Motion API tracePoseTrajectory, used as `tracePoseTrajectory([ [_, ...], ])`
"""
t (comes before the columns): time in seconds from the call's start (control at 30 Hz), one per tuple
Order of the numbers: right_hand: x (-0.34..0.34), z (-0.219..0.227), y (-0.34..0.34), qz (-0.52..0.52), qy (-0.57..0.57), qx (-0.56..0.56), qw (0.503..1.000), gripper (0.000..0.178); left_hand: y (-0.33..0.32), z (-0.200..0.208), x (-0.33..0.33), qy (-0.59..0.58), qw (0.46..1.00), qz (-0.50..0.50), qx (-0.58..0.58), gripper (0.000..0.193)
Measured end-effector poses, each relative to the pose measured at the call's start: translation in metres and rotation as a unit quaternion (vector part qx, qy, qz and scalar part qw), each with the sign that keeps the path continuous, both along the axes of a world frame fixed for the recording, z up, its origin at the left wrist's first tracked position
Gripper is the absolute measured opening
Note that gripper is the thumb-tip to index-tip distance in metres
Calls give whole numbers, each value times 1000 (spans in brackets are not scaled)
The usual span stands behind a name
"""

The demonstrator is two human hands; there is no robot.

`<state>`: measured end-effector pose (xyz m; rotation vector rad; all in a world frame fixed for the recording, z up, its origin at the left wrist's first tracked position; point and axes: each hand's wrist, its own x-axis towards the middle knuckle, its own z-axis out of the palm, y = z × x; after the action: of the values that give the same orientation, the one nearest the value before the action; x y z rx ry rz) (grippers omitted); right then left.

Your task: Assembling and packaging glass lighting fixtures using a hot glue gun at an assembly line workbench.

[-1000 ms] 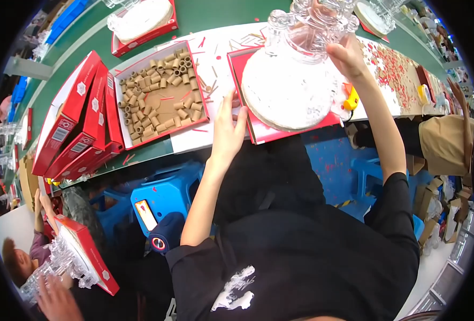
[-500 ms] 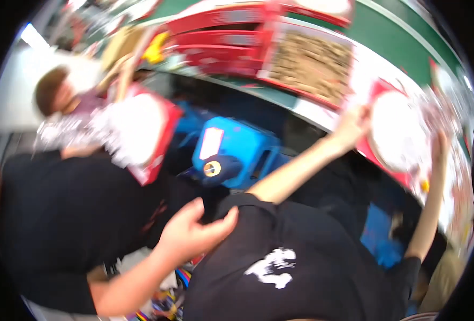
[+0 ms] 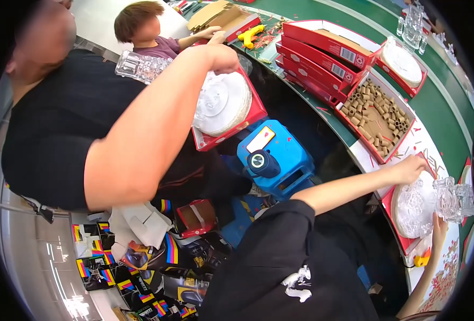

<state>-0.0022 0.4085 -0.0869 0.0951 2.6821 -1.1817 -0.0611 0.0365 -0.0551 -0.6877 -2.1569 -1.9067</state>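
My left hand (image 3: pixel 411 169) reaches out with its fingers pinched together at the far rim of a red open box (image 3: pixel 391 209); what they grip is too small to make out. In this box lies a round white disc (image 3: pixel 414 195) with clear, shiny parts on it. My right hand (image 3: pixel 439 227) is at the disc's right edge, its fingers closed against a clear, knobbed cylinder (image 3: pixel 454 199) that partly hides them. A carton (image 3: pixel 373 128) of short brown cardboard tubes stands beyond my left hand.
At left a co-worker's arm (image 3: pixel 151 123) stretches over another red box (image 3: pixel 255 115) with a disc. Stacked red boxes (image 3: pixel 322 67) and a yellow glue gun (image 3: pixel 250 35) are on the green bench (image 3: pixel 349 21). A blue stool (image 3: pixel 280 155) and heaped packaging (image 3: pixel 140 257) lie below.
The view has swung left, so my hands appear lower and farther right. The co-worker's near hand has risen from beside me to over their box. My hands keep to the same box.
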Motion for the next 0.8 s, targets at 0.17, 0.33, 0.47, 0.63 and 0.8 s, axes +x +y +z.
tracePoseTrajectory([
  [0.17, -3, -14, 0, 32, 79, 88, 993, 37, 65, 10, -46, -134, 936, -175, -274, 27],
  [0.33, -29, -36, -25, 100, 9, 218, 971, 41, 55, -18, -61, -103, 839, -154, -512, 34],
  [0.47, -9, -26, 5, 84, -146, 396, 903, 62, 104, 7, -40, -113, 772, -175, -600, 48],
  [0.63, -22, 0, -49, 117, -89, 385, 911, 58, 108, -36, -65, -161, 730, -228, -624, 64],
  [0.8, -5, 48, -92, 23, -171, 235, 957, 55, 162, -18, -58, -165, 663, -264, -680, 59],
])
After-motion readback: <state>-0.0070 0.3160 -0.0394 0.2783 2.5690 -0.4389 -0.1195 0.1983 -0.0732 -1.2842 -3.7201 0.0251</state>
